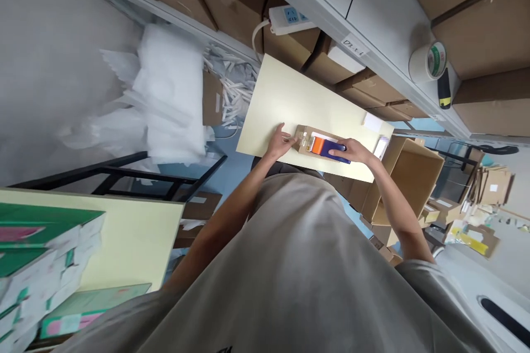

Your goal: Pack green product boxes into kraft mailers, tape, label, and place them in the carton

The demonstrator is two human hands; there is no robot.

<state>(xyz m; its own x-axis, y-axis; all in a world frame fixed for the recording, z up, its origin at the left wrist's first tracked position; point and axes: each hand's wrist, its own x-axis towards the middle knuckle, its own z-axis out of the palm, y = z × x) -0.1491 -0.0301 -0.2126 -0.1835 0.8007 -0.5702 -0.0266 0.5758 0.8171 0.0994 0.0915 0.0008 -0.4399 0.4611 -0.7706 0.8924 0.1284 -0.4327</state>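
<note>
A small brown cardboard box [303, 132] lies on the pale yellow tabletop [285, 85] in front of me. On top of it sits a packing tape dispenser [318, 145], orange at one end and dark blue along the handle. My right hand [353, 150] grips the blue handle from the right. At the box's left end is my left hand [280, 142], its fingers apart and holding nothing. Whether those fingertips touch the box I cannot tell. Clear tape shines on the left end of the box.
White foam wrap [174, 94] is piled to the left. A shelf with a power strip [290, 19], a tape roll [428, 60] and a box cutter [444, 90] crosses above. An open cardboard carton [414, 176] stands right. Green boxes [45, 237] are stacked at lower left.
</note>
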